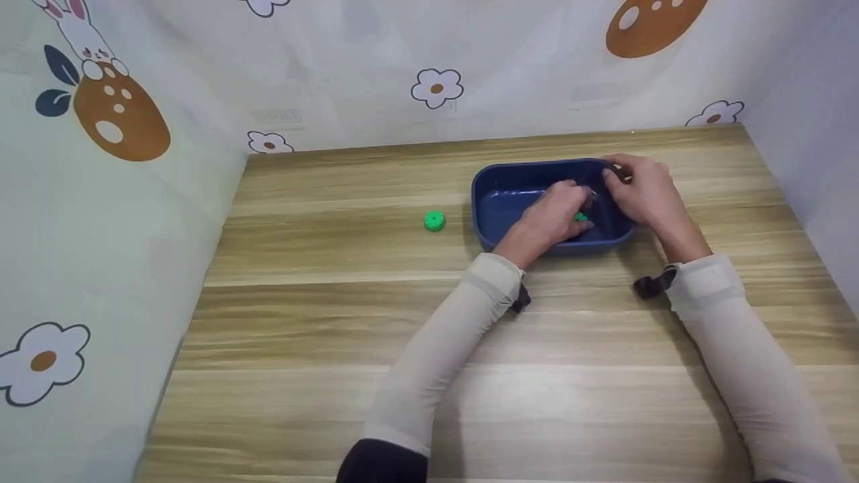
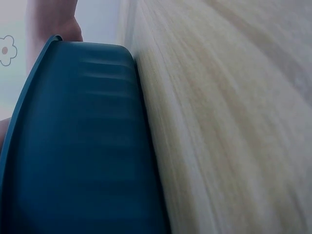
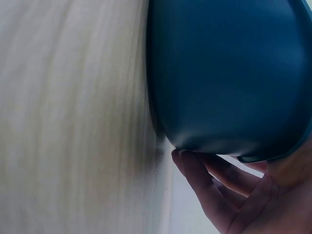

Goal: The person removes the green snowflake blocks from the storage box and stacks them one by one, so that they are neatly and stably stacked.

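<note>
A dark blue plastic basin (image 1: 500,176) stands on the wooden table. My right hand (image 1: 644,191) grips its right end, thumb inside the rim and fingers outside. The right wrist view shows those fingers (image 3: 202,183) against the outer wall. My left hand (image 1: 553,211) reaches down into the basin with fingers bent. A small green piece (image 1: 581,217) shows between its thumb and fingers, partly hidden; whether they pinch it I cannot tell. In the left wrist view the basin's outer side (image 2: 87,136) hides this hand's fingertips. A round green disc (image 1: 434,221) with a notched edge lies left of the basin.
The wooden tabletop (image 1: 322,322) runs back to a wall (image 1: 362,94) with flower and rabbit prints. A plain pale wall (image 1: 805,134) stands along the right side. Dark wrist cameras (image 1: 652,286) sit under both cuffs, close to the table.
</note>
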`<state>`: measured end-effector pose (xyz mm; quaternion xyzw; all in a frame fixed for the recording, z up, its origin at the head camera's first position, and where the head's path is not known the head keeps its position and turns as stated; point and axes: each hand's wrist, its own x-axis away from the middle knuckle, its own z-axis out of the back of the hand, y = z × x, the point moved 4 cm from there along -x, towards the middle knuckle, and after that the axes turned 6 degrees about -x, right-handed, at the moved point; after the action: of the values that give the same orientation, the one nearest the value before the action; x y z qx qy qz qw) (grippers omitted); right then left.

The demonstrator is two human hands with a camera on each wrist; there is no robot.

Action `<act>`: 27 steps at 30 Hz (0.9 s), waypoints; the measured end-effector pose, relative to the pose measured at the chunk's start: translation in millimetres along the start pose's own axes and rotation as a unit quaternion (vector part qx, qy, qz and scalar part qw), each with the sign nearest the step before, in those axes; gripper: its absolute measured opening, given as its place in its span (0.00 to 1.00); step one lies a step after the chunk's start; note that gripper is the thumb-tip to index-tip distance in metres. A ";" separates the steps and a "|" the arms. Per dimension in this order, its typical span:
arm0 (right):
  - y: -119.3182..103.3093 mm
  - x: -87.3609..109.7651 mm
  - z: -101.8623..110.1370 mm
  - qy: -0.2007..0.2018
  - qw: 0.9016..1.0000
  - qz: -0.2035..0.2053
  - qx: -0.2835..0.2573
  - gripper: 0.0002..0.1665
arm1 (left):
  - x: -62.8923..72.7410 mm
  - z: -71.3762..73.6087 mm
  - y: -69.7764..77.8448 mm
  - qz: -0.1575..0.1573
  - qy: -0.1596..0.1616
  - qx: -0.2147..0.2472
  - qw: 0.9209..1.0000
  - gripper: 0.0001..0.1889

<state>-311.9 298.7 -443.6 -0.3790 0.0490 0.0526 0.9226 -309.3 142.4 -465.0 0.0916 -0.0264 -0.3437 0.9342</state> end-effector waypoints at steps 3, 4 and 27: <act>0.9 0.2 0.6 0.001 1.000 -0.002 -0.001 0.22 | -4.5 -5.8 -2.3 0.012 -0.006 0.008 1.000 0.12; 1.1 0.4 0.7 0.001 1.000 -0.003 -0.001 0.22 | -4.7 -6.4 -2.5 0.014 -0.009 0.008 1.000 0.12; 0.1 0.3 -0.3 -0.002 1.000 -0.004 -0.008 0.22 | -4.4 -7.5 -8.4 0.017 0.029 -0.011 0.999 0.10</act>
<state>-311.6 298.6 -443.9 -0.3863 0.0450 0.0499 0.9199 -317.1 140.2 -473.9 0.0909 0.0027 -0.3251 0.9413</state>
